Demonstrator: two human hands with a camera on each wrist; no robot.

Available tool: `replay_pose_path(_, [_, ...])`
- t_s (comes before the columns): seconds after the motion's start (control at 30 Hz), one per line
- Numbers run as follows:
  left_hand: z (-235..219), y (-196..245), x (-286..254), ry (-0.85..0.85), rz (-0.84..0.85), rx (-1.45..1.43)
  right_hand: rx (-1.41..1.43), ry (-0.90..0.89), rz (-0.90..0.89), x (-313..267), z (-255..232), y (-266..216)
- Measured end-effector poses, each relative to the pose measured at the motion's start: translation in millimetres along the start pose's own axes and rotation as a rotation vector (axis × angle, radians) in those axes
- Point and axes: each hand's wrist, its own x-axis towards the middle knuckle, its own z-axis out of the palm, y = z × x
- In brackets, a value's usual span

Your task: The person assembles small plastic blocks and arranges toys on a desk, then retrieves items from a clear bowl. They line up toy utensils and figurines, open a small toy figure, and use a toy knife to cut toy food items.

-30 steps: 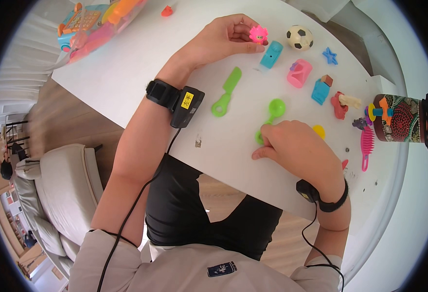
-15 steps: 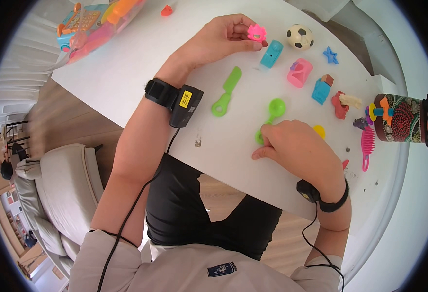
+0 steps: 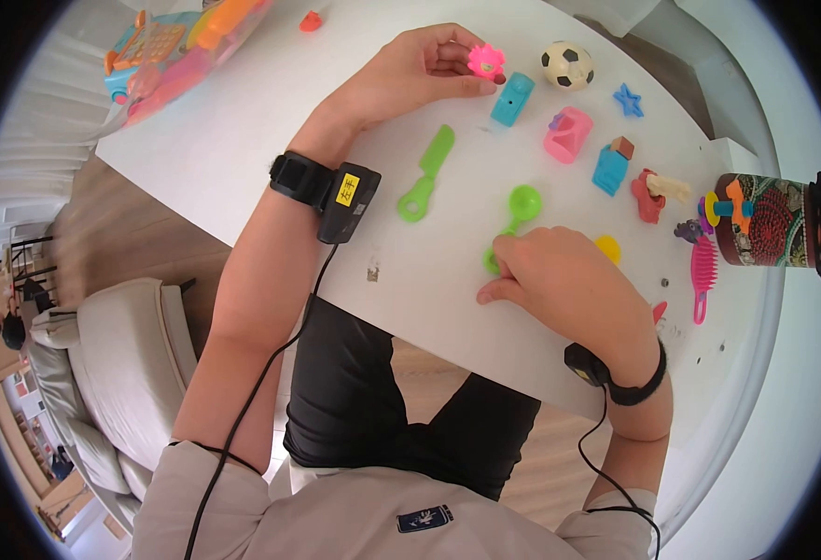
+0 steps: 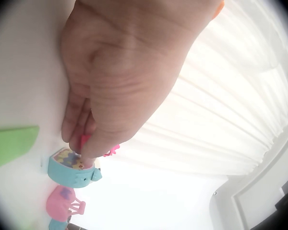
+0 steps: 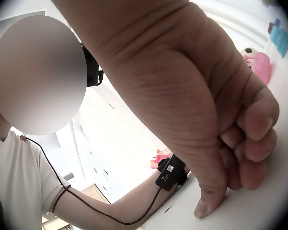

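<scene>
In the head view my left hand (image 3: 420, 70) pinches a small pink flower-shaped toy (image 3: 485, 62) with a spiky edge, between thumb and fingers. Right beside the thumb is a turquoise toy (image 3: 513, 100), which in the left wrist view bears a coloured picture on one face. My right hand (image 3: 560, 280) rests on the table with loosely curled fingers, its index finger overlapping the handle end of a green toy spoon (image 3: 525, 202). From the right wrist view, the thumb stands apart from the curled fingers and nothing shows between them. A green toy knife (image 3: 427, 175) lies between the hands.
On the white table (image 3: 429, 271), a soccer ball (image 3: 567, 65), blue star (image 3: 628, 100), pink toy (image 3: 569, 134), blue toy (image 3: 610, 169) and pink comb (image 3: 703, 280) lie rightward. A patterned drum-like container (image 3: 774, 220) stands far right; a toy register (image 3: 149, 49) is far left.
The pink toy has turned slightly in my left fingers. The whole scene has shifted a little leftward in view; my right hand keeps its place beside the spoon.
</scene>
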Motion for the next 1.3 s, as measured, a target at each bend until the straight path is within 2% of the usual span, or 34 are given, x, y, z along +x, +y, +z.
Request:
replay_pose_path(0.63, [0.0, 0.2, -0.1, 0.018, 0.008, 0.01, -0.006, -0.076, 0.052, 4.8, -6.2, -5.1])
replay_pose_path(1.3, [-0.9, -0.8, 0.1, -0.013, 0.018, -0.014, -0.008, -0.068, 0.042, 4.5, -6.6, -5.6])
